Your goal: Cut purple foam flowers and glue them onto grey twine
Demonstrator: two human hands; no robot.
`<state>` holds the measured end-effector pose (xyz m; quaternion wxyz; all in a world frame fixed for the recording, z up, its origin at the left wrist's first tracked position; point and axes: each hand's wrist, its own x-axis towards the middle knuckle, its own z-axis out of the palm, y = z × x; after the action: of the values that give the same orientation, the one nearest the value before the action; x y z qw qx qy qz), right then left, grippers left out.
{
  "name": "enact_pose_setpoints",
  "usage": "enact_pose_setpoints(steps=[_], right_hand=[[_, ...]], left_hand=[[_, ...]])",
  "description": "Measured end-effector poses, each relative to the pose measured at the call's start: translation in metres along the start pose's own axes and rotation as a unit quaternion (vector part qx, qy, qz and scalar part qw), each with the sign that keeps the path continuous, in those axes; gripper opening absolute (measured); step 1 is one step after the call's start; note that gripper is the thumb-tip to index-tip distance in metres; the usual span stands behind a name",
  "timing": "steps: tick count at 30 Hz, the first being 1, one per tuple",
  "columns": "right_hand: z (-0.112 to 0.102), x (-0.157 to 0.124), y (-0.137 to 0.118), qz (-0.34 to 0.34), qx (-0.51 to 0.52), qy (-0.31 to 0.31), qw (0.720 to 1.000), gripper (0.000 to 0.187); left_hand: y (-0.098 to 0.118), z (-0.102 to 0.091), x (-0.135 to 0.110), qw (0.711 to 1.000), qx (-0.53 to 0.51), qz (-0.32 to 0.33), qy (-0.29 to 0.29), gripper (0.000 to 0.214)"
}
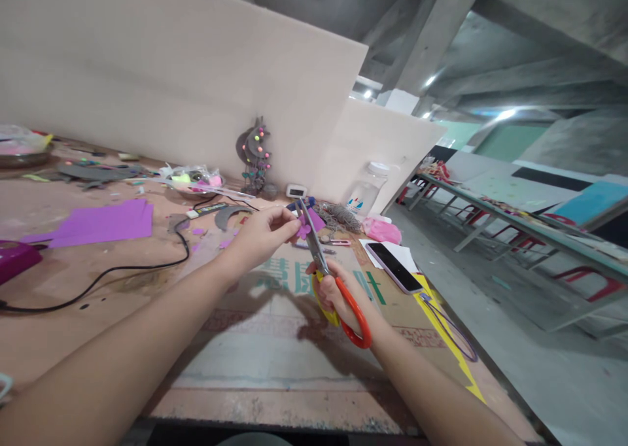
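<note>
Head camera: A person brings scissors (320, 260) to a purple flower-shaped piece (303, 227) above a cluttered worktop (49, 348). The left hand (262, 233) pinches the piece between thumb and fingers, just beyond the printed lettering; the right hand (343, 292) is closed around the orange and yellow handles, the blades crossing beside the piece. Cutting appears well along, since rounded petals already show; any trimming left is masked by the blades, and whether the purple patch (318, 220) just behind is joined to the piece cannot be told. By count: two hands, one pair of scissors, one flower-shaped piece. Around them are one phone (394, 267) partly over white paper (408, 257), one clear jar (364, 191), one small clock (296, 191), one bead-dotted ornament (255, 148) and one loose gray crescent (226, 219). Purple sheets (105, 223), seemingly at least two, lie farther left; several purple scraps (197, 231) are too small to count exactly.
</note>
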<state>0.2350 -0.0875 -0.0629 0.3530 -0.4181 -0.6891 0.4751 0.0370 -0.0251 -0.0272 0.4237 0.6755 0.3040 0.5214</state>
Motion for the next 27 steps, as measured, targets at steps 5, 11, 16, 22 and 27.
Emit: enact_pose_setpoints(steps=[5, 11, 16, 22, 27], right_hand=[[0.0014, -0.0006, -0.0016, 0.001, 0.014, 0.005, 1.0, 0.052], [-0.0004, -0.0003, -0.0008, 0.007, -0.007, 0.005, 1.0, 0.053], [-0.001, -0.0006, 0.0005, -0.004, -0.013, -0.002, 1.0, 0.05], [0.0006, -0.001, -0.002, -0.016, -0.041, 0.046, 0.998, 0.051], [-0.0005, -0.0007, -0.0028, -0.024, -0.048, 0.052, 0.997, 0.05]], left_hand=[[0.0, -0.0008, 0.0007, 1.0, 0.002, 0.003, 0.003, 0.019], [0.003, -0.0027, 0.0003, 1.0, 0.01, 0.014, 0.011, 0.021], [0.0034, -0.0028, 0.001, 1.0, -0.016, 0.014, 0.023, 0.024], [0.0019, 0.001, -0.0001, 1.0, -0.003, -0.025, -0.007, 0.029], [0.0027, 0.004, 0.0005, 0.998, -0.034, -0.056, 0.0, 0.029]])
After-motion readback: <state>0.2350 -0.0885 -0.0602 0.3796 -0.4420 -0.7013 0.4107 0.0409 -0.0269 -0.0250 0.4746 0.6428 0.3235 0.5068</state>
